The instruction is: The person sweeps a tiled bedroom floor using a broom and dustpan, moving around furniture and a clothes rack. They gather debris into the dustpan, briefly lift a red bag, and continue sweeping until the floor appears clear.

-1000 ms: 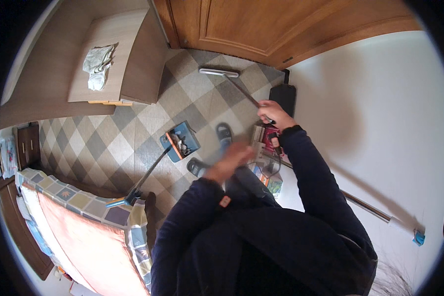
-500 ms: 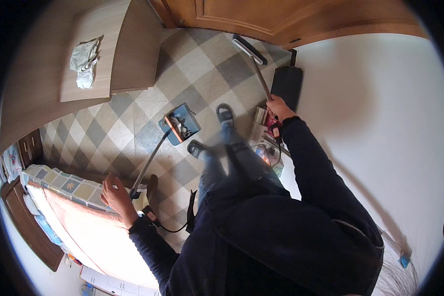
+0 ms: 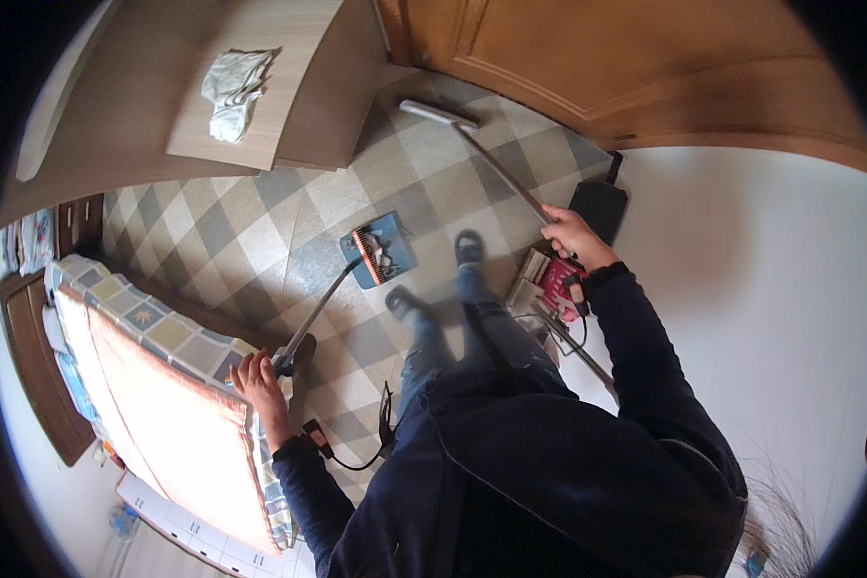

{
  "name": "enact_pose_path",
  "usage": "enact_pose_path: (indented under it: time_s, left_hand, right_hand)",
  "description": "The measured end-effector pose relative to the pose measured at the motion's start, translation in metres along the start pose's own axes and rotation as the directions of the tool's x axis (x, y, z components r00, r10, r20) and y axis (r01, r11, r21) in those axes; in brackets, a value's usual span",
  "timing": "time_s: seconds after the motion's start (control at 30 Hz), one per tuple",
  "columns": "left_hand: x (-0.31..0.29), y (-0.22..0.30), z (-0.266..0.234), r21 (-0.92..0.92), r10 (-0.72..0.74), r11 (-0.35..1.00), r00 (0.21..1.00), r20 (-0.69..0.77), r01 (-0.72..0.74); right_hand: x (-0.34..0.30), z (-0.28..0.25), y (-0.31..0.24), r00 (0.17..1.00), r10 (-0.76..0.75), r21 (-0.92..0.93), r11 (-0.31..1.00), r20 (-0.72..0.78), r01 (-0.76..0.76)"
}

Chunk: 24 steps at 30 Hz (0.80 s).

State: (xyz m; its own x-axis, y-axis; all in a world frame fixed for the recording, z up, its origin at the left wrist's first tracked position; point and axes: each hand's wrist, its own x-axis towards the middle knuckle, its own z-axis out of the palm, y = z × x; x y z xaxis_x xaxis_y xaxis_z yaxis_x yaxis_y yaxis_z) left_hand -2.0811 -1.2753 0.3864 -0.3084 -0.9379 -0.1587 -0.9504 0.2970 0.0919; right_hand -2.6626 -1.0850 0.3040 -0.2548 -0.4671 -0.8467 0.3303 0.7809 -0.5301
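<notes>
At lower left of centre, the left hand [image 3: 262, 387] is spread beside the upper end of a long handle [image 3: 325, 309]; contact cannot be determined. Right of centre, the right hand [image 3: 578, 241] grips a flat mop [image 3: 504, 174]. At mid-frame: blue dustpan [image 3: 402, 249]. Upper centre: mop head [image 3: 438, 115].

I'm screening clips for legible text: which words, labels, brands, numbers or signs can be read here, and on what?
None can be read.
Red box: pale marks, too blurred to read.
Mop and dustpan: no text can be made out.
</notes>
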Motion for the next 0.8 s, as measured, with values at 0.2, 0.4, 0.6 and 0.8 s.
enact_pose_path:
  time_s: [0.2,0.4,0.6,0.8]
  left_hand:
    - [0.008,0.028,0.007,0.009,-0.022,1.0,0.991,-0.13,0.023]
    - [0.0,0.046,0.005,-0.034,-0.088,0.996,0.977,-0.193,0.083]
    - [-0.006,0.04,0.011,-0.029,-0.157,0.988,0.966,-0.207,0.154]
    - [0.0,0.048,0.012,-0.045,-0.134,0.991,0.969,-0.207,0.127]
  right_hand:
    - [0.094,0.069,-0.005,0.959,-0.174,-0.45,0.891,-0.225,0.056]
    - [0.059,0.077,-0.006,0.984,0.004,-0.312,0.949,0.176,0.052]
    - [0.035,0.062,-0.038,0.997,-0.05,-0.239,0.969,0.062,0.063]
    - [0.119,0.08,-0.078,0.975,-0.222,-0.46,0.863,0.029,0.211]
